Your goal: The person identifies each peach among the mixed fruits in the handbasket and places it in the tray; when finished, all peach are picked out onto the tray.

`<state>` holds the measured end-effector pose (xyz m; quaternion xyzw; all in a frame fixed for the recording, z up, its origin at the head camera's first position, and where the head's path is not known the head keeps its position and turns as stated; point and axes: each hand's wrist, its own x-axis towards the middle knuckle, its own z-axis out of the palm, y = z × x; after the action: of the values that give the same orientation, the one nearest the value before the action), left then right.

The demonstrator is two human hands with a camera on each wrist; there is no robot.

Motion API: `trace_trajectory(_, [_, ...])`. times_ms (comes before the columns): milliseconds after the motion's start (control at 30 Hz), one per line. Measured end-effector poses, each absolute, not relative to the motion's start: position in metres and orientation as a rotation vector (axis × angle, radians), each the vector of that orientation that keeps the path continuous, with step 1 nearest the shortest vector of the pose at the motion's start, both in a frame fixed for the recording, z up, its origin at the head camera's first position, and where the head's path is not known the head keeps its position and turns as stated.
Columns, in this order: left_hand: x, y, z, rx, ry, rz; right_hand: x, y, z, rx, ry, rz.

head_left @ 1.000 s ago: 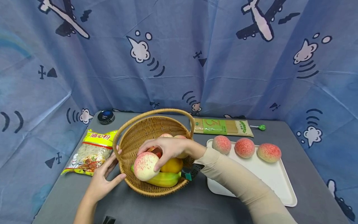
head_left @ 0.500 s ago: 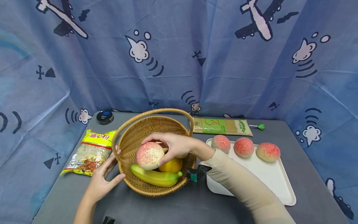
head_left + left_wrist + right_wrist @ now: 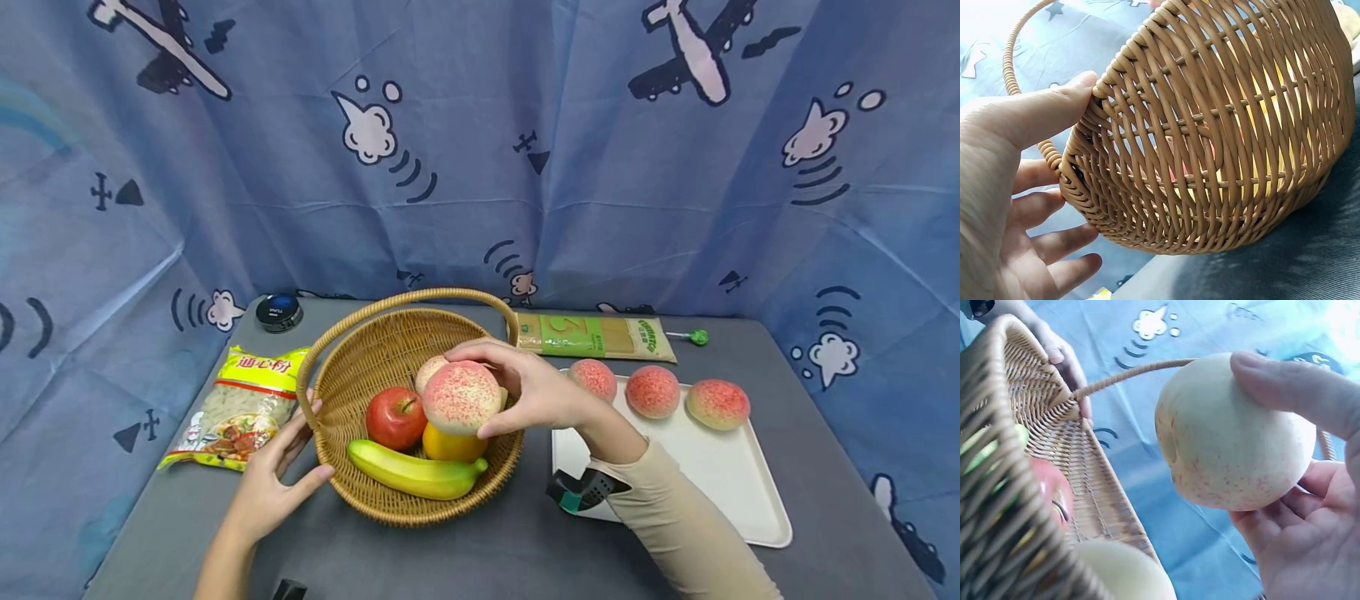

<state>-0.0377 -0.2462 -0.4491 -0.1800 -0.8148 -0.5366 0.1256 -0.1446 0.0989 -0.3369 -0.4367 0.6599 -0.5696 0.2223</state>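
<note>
My right hand grips a pink-and-cream peach, raised over the right part of a wicker basket. In the right wrist view the thumb lies on top of this peach and the fingers are beneath it. A red apple, an orange fruit, a green-yellow banana and another peach, partly hidden, lie in the basket. My left hand touches the basket's left side. Its thumb and spread fingers rest at the rim near the handle base in the left wrist view.
A white tray with three peaches along its far side stands at right. Behind it lies a noodle packet beside a green-headed lollipop. At left are a yellow pasta bag and a round dark tin.
My right hand has carried the peach rightward and slightly up from over the basket's left-middle, uncovering the apple. My left hand has stayed at the basket's side.
</note>
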Motion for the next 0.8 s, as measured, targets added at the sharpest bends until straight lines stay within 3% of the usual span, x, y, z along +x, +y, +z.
trace_trajectory(433, [-0.038, -0.245, -0.447, -0.552, -2.341, -1.611, -0.102, 0.191, -0.363, -1.018, 2.131, -1.804])
trace_trajectory(800, [-0.039, -0.245, -0.449, -0.594, -2.290, -1.613, -0.082, 0.230, -0.428, -0.541, 2.390, -1.848])
